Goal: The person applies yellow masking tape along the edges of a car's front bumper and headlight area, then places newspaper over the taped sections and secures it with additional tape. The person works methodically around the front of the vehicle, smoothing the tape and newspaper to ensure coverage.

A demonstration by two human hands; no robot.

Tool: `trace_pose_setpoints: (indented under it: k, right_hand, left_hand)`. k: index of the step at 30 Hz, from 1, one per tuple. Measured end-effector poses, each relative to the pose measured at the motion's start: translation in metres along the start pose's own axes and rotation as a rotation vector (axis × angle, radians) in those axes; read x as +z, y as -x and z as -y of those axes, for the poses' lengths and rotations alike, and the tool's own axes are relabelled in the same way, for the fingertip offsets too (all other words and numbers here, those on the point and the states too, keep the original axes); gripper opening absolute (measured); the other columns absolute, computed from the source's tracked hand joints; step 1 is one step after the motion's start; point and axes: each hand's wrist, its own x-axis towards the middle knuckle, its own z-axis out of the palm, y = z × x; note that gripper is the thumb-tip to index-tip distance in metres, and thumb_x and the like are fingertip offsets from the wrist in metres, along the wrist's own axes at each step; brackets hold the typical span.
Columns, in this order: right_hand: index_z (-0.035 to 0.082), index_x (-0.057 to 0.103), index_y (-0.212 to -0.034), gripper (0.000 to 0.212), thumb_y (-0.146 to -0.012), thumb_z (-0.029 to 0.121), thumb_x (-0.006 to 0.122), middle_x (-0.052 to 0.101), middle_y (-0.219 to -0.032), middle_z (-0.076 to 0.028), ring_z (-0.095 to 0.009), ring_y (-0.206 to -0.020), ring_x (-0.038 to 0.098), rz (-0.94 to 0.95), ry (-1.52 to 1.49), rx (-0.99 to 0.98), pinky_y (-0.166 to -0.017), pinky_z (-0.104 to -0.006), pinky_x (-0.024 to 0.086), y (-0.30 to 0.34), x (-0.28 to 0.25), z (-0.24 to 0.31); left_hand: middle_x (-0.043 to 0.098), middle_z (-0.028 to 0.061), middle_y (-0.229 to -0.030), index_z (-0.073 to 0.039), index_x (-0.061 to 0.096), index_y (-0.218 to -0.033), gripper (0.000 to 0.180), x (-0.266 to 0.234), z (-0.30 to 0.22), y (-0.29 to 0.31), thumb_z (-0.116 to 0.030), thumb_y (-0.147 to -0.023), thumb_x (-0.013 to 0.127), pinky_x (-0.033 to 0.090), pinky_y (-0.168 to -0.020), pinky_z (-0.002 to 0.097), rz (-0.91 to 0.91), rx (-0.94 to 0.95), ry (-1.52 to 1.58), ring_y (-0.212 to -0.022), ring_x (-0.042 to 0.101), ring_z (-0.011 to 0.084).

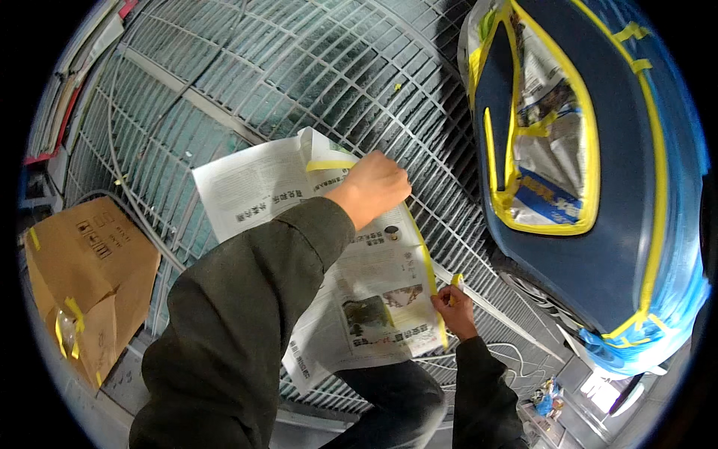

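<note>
A printed newspaper sheet (374, 277) is spread in front of me, above the metal grating and partly over my knee. Yellow masking tape (427, 262) runs along its right edge, and a shorter yellow strip (330, 165) crosses the upper part. My left hand (374, 188) is closed at the sheet's upper right edge; its fingertips are partly hidden. Lower down, my right hand (455, 310) is closed at the taped edge, with a piece of yellow tape sticking up from its fingers.
A dark blue car body panel (624, 157) stands at the right, its opening covered with newspaper and yellow tape, with blue plastic film (677, 299) around it. A brown cardboard box (97, 262) sits at left. Cables (123, 179) lie over the floor grating (314, 67).
</note>
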Motion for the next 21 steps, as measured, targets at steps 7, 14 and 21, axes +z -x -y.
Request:
trace_pose_setpoints:
  k: [7, 14, 21]
  right_hand:
    - [0.002, 0.064, -0.085, 0.014, -0.086, 0.010, 0.076, 0.058, -0.070, 0.002, -0.005, -0.065, 0.051, -0.233, -0.129, -0.090, -0.060, -0.0250, 0.045, -0.075, 0.025, -0.084]
    - [0.003, 0.068, -0.107, 0.021, -0.088, 0.011, 0.073, 0.064, -0.072, 0.000, -0.007, -0.066, 0.056, -0.425, -0.027, -0.110, -0.062, -0.0245, 0.048, -0.092, -0.001, -0.115]
    - [0.004, 0.073, -0.099, 0.019, -0.088, 0.020, 0.072, 0.069, -0.074, -0.009, -0.019, -0.064, 0.066, -0.557, 0.359, -0.119, -0.062, -0.0328, 0.051, -0.092, -0.027, -0.136]
  left_hand:
    - [0.066, 0.0146, -0.071, 0.000, 0.063, -0.112, 0.026, 0.077, 0.034, -0.059, -0.014, -0.100, 0.045, 0.052, -0.066, 0.0451, -0.030, 0.076, 0.155, -0.070, 0.068, 0.0351]
    - [0.069, 0.0136, -0.081, -0.008, 0.070, -0.091, 0.011, 0.124, 0.062, -0.106, -0.014, -0.084, 0.065, 0.052, -0.077, 0.0456, -0.138, 0.084, 0.317, -0.084, 0.068, 0.0339]
    - [0.073, 0.0135, -0.085, -0.011, 0.076, -0.085, 0.010, 0.131, 0.047, -0.122, -0.017, -0.083, 0.068, 0.054, -0.076, 0.0430, -0.183, 0.043, 0.410, -0.084, 0.070, 0.0340]
